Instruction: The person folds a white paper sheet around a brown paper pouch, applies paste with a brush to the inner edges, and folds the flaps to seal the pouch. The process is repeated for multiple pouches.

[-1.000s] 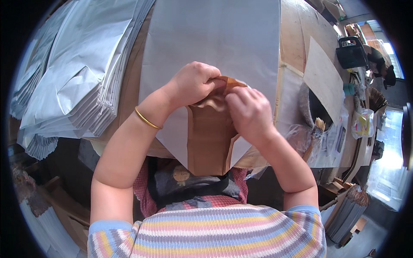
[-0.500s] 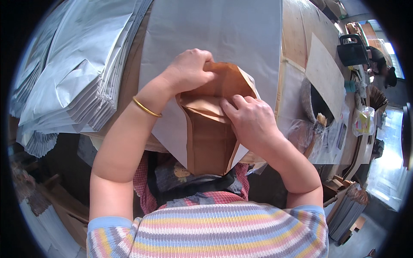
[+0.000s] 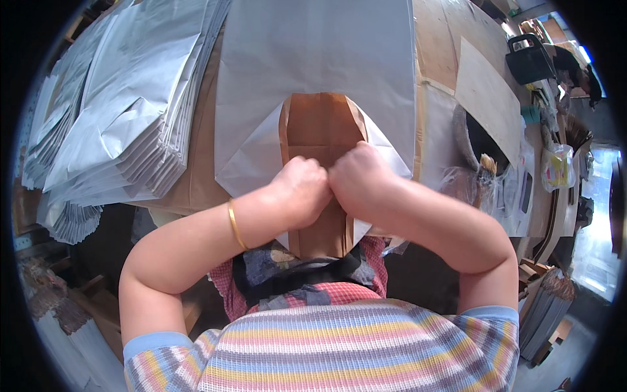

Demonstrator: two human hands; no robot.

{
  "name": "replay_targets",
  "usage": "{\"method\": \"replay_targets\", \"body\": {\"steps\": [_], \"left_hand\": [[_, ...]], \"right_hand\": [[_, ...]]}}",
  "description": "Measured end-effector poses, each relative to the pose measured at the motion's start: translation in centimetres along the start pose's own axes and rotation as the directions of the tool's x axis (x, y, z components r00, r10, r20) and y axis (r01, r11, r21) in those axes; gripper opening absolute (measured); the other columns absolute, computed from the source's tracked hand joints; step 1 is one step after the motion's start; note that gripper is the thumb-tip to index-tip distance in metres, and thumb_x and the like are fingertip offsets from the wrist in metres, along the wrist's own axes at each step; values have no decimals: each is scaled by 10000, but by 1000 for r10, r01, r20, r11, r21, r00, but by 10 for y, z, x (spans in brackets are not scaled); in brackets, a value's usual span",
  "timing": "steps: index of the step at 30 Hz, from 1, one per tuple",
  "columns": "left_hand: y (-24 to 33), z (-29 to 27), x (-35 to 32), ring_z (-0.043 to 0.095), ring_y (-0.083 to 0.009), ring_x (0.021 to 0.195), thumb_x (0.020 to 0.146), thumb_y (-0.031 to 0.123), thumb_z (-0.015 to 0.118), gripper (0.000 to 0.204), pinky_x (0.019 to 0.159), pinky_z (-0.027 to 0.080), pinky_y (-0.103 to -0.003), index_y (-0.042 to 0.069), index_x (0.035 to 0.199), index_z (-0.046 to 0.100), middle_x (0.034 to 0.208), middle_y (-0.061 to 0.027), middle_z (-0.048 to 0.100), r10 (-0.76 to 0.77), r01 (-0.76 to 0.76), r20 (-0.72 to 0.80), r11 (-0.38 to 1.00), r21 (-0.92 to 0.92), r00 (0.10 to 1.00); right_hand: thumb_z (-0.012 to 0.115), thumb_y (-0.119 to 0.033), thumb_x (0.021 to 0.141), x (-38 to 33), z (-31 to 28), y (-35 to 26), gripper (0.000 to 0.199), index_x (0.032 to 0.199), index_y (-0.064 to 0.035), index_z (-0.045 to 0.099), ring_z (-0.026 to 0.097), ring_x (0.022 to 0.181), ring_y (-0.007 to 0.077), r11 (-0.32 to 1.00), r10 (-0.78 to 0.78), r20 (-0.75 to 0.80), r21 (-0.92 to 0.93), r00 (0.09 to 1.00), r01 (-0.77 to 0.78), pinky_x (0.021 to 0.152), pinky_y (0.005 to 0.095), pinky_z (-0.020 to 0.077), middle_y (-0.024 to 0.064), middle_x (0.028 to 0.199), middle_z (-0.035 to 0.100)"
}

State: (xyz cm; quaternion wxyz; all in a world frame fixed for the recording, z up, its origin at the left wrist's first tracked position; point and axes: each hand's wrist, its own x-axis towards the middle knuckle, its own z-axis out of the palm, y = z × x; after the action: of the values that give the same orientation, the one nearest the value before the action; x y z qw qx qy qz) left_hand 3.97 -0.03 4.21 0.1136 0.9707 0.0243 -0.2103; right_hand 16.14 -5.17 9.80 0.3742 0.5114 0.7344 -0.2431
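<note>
Head view: left hand (image 3: pixel 302 191) and right hand (image 3: pixel 363 180) meet, fingers curled, any grip hidden, above the brown panel (image 3: pixel 320 123) of a white paper bag (image 3: pixel 315 49) lying beneath and beyond them, apparently flattening its end, a step next calling for even pressure.
</note>
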Motion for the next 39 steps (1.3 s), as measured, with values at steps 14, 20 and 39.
{"method": "replay_targets", "body": {"steps": [14, 20, 39], "left_hand": [[-65, -18, -34, 548, -280, 1229, 853, 210, 617, 608, 1020, 451, -364, 117, 1424, 433, 1334, -146, 559, -581, 587, 108, 809, -29, 806], [-79, -5, -50, 578, -329, 1142, 762, 47, 599, 515, 964, 481, -387, 106, 1273, 572, 1231, -175, 597, -328, 153, -220, 810, -566, 919], [-84, 26, 19, 611, -388, 839, 821, 173, 673, 197, 813, 478, -442, -19, 780, 676, 865, -221, 632, -600, 423, -234, 742, -520, 765]], "right_hand": [[489, -129, 919, 4, 86, 54, 476, 1393, -98, 447, 513, 1263, 267, 859, 510, -282, 226, 813, -460, 1040, 334, 416, 145, 1387, 514], [715, -103, 652, -28, 67, 57, 399, 1042, -52, 649, 618, 995, 329, 793, 146, -420, 591, 896, 148, 859, 384, 505, 145, 1040, 632], [685, -105, 774, -58, 96, 33, 182, 930, -83, 594, 606, 686, 291, 898, 377, -866, 428, 327, 99, 587, 394, 498, 82, 746, 554]]}}
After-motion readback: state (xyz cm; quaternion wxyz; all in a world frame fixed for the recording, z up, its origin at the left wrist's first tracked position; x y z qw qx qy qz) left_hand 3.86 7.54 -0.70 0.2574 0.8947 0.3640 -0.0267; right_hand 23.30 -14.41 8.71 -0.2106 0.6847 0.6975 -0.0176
